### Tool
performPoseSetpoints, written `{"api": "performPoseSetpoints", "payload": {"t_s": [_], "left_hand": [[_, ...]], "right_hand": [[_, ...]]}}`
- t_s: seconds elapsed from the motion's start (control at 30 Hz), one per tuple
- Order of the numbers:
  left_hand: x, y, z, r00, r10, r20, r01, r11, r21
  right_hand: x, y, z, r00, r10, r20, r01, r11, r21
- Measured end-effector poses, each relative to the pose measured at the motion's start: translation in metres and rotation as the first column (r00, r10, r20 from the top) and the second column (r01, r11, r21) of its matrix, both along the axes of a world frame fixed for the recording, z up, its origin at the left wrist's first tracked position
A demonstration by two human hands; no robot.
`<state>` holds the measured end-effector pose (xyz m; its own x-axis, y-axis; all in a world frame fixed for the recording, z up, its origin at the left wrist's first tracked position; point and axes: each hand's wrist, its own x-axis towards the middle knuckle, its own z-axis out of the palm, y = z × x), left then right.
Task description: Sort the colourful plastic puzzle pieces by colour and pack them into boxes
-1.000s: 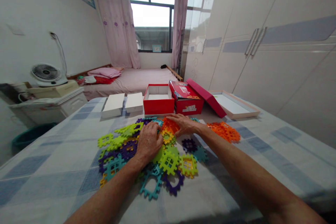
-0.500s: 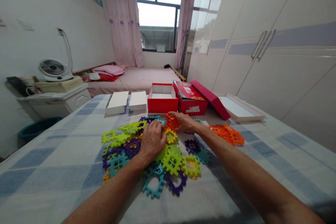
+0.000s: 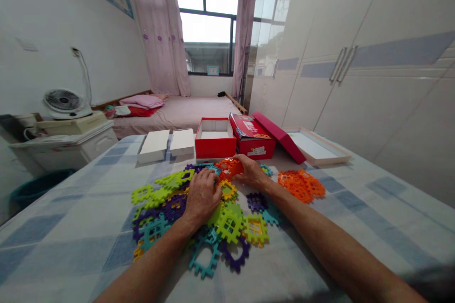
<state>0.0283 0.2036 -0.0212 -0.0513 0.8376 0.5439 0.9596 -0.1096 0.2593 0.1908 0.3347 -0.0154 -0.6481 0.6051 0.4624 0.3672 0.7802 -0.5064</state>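
Observation:
A heap of toothed plastic building tiles in green, purple, teal and yellow lies on the checked cloth. My left hand rests palm down on the heap, fingers extended over the tiles. At the heap's far side, my right hand has its thumb and fingers around orange building tiles. A yellow tile lies between the hands. Nearer me are a green window tile, a teal tile and a purple tile with large openings. To the right sits a separate orange pile.
Behind the tiles stand an open red box, a red box with a booklet on top, and a leaning red lid. White boxes are at left, and a shallow tray is at right.
The view has shifted slightly. My right hand stays at the orange tiles, which now show more spread out to its left. My left hand remains on the heap.

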Motion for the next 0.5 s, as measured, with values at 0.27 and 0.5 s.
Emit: {"api": "performPoseSetpoints", "payload": {"t_s": [0.27, 0.5], "left_hand": [[-0.003, 0.002, -0.003, 1.000, -0.013, -0.022, 0.013, 1.000, -0.006], [-0.002, 0.001, -0.001, 1.000, -0.003, -0.015, 0.002, 0.999, -0.053]], "right_hand": [[0.037, -0.013, 0.017, 0.954, -0.274, -0.119, 0.277, 0.961, 0.009], [0.141, -0.004, 0.036, 0.780, -0.625, -0.015, 0.622, 0.779, -0.083]]}}
